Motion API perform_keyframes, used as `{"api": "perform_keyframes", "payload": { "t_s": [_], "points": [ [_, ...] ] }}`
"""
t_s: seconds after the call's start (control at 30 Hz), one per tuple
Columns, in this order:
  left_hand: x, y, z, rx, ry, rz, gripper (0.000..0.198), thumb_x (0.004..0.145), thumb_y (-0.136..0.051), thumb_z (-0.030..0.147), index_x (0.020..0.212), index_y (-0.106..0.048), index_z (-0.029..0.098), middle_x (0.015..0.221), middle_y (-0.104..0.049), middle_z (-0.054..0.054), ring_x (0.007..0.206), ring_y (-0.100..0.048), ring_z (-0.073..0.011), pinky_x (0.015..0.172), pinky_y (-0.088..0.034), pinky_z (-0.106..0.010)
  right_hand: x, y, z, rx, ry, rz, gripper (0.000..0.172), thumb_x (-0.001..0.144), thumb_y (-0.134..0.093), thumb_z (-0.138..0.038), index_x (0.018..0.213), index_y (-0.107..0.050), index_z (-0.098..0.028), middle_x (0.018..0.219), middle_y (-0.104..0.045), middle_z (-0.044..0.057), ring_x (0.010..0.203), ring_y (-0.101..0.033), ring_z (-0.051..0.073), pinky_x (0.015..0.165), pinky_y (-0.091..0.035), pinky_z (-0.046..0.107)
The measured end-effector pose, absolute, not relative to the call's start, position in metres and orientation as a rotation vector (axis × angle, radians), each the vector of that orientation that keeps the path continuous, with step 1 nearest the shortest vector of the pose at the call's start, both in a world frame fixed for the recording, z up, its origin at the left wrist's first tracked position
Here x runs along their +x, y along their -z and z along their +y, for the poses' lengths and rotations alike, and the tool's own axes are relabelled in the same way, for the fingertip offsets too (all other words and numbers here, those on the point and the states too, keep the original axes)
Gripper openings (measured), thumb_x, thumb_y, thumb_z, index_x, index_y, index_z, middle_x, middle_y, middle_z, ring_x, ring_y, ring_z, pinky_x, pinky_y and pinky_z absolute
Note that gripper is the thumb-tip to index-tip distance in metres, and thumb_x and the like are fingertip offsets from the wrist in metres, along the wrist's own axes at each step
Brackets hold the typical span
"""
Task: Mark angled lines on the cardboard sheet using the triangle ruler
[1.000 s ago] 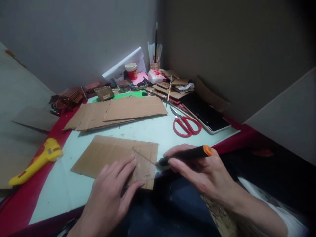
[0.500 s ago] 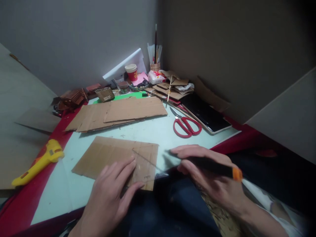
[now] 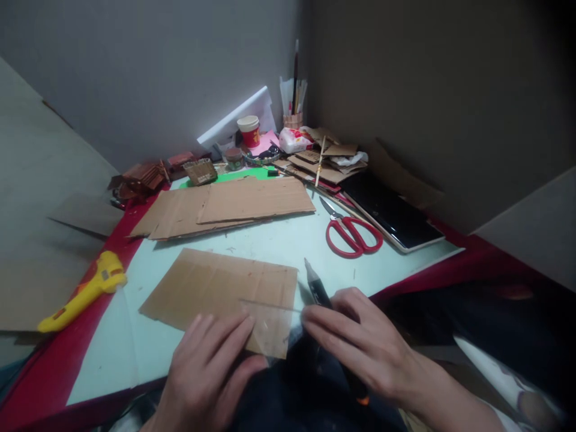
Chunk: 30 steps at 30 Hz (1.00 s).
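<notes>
A piece of brown cardboard (image 3: 202,279) lies at the near edge of the table, its front right part jutting over the edge. On its right end rests a clear plastic triangle (image 3: 270,324), with one dark straight edge running toward the right. My left hand (image 3: 211,360) holds the triangle against the cardboard, fingers stretched over it and thumb at the near side. My right hand (image 3: 360,342) is closed around a black pen-like tool (image 3: 318,291) with a grey pointed tip and an orange end. Its fingertips meet the triangle's right corner.
Red-handled scissors (image 3: 353,235) lie right of centre beside a black tablet-like panel (image 3: 396,210). Larger cardboard sheets (image 3: 252,201) sit behind. A yellow glue gun (image 3: 87,294) is at the left. A paper cup (image 3: 249,132) and cardboard scraps (image 3: 319,165) crowd the back corner.
My right hand has moved left to the triangle's corner, and the tool's tip now points up and away. The triangle has turned, its dark edge now lying closer to level.
</notes>
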State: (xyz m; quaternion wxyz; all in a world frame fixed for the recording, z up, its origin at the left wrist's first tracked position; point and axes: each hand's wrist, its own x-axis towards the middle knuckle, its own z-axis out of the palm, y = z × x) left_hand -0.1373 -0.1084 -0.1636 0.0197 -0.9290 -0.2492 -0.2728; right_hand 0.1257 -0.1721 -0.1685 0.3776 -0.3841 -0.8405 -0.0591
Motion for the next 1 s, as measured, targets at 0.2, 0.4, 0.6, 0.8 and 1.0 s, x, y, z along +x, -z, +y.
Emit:
{"api": "perform_keyframes", "payload": {
  "t_s": [0.2,0.4,0.6,0.8,1.0],
  "points": [
    [-0.141,0.171,-0.112,-2.871,0.843,-0.705,0.027,0.095,-0.059,0.015,0.121,-0.060,0.009,0.109,-0.069,-0.014,0.099,-0.052,-0.0232,0.097,-0.036,-0.041,0.133,0.166,-0.168,-0.936,0.196,-2.184,0.024,0.093,-0.050,0.001,0.111,-0.067,-0.001,0.114,-0.072,0.019,0.087,-0.056,0.027,0.065,-0.049,0.043],
    [-0.141,0.175,-0.112,-2.841,0.855,-0.734,0.028,0.093,-0.059,0.011,0.121,-0.061,0.013,0.107,-0.071,-0.011,0.097,-0.053,-0.0228,0.096,-0.036,-0.041,0.134,0.170,-0.170,-0.914,0.165,-2.190,0.026,0.095,-0.048,-0.001,0.114,-0.066,-0.002,0.117,-0.072,0.018,0.089,-0.058,0.028,0.065,-0.051,0.043],
    [-0.141,0.174,-0.114,-2.867,0.857,-0.763,0.030,0.092,-0.059,0.010,0.122,-0.061,0.013,0.108,-0.071,-0.011,0.097,-0.055,-0.0224,0.095,-0.036,-0.041,0.135,0.179,-0.174,-0.940,0.151,-2.200,0.028,0.098,-0.043,-0.005,0.114,-0.066,-0.006,0.113,-0.073,0.017,0.086,-0.064,0.025,0.065,-0.054,0.040],
    [-0.144,0.175,-0.113,-2.882,0.771,-0.791,0.029,0.093,-0.058,0.013,0.122,-0.060,0.015,0.109,-0.072,-0.009,0.093,-0.058,-0.0225,0.089,-0.038,-0.042,0.139,0.181,-0.174,-0.973,0.100,-2.226,0.032,0.093,-0.051,-0.006,0.121,-0.064,-0.015,0.122,-0.071,0.011,0.087,-0.067,0.026,0.070,-0.057,0.041],
    [-0.152,0.174,-0.111,-2.817,0.765,-0.737,0.032,0.089,-0.068,0.016,0.121,-0.062,0.016,0.108,-0.070,-0.009,0.087,-0.062,-0.0192,0.076,-0.047,-0.035,0.147,0.183,-0.172,-1.036,-0.010,-2.118,0.037,0.098,-0.048,-0.013,0.130,-0.062,-0.024,0.111,-0.075,0.008,0.079,-0.072,0.024,0.061,-0.061,0.039]
  ]
}}
